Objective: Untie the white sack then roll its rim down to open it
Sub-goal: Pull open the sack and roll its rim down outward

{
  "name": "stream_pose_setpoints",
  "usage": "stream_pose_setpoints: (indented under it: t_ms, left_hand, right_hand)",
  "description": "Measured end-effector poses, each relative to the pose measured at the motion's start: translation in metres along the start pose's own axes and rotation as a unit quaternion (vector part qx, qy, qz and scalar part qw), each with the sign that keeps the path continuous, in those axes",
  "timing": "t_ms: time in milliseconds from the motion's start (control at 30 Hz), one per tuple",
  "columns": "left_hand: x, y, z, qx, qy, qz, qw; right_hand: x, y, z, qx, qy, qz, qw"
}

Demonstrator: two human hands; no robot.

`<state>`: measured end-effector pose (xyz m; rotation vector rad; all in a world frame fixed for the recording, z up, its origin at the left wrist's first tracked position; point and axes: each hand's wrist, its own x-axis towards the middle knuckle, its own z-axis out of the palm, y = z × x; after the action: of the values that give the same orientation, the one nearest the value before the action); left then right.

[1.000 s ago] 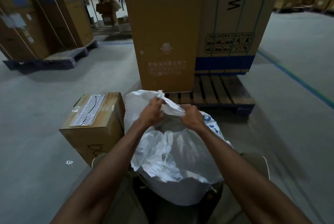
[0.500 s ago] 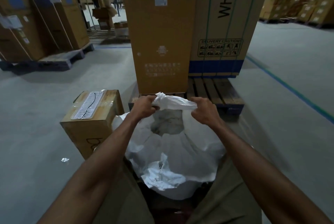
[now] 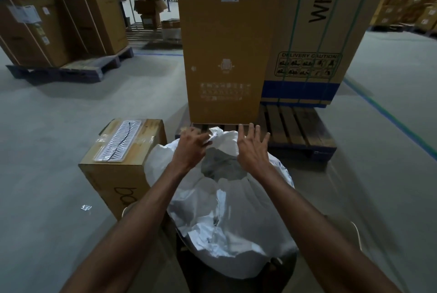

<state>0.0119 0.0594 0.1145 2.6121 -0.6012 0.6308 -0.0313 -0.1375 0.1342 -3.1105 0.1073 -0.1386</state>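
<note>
The white sack (image 3: 236,217) stands on the floor right in front of me, its mouth partly open with a grey inside showing. My left hand (image 3: 190,147) pinches the crumpled far rim of the sack at its left side. My right hand (image 3: 251,148) hovers at the rim's right side with fingers spread wide, holding nothing. The near rim is folded down in loose creases toward me.
A small cardboard box (image 3: 123,169) with a white plastic tray (image 3: 118,142) on top stands just left of the sack. A tall carton (image 3: 227,44) on a wooden pallet (image 3: 295,127) rises directly behind. More boxed pallets (image 3: 59,20) sit far left.
My right hand has let go of the rim and spread its fingers. The left hand still holds the rim. The sack mouth has widened compared with a second ago.
</note>
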Motion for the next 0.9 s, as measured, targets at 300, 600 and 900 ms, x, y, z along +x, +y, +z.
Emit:
stream_pose_setpoints:
  t_ms: [300,600,900]
  left_hand:
    - [0.027,-0.018,-0.003,-0.197,-0.184,-0.182,0.946]
    - [0.034,-0.019,0.016,-0.210,-0.180,-0.251,0.928]
    - [0.005,0.002,0.032,0.110,-0.178,0.106,0.972]
  right_hand:
    - [0.050,-0.007,0.029,0.159,0.029,-0.025,0.986]
    - [0.038,0.003,0.031,0.252,-0.015,0.055,0.966]
    - [0.031,0.033,0.004,0.365,-0.236,0.119,0.893]
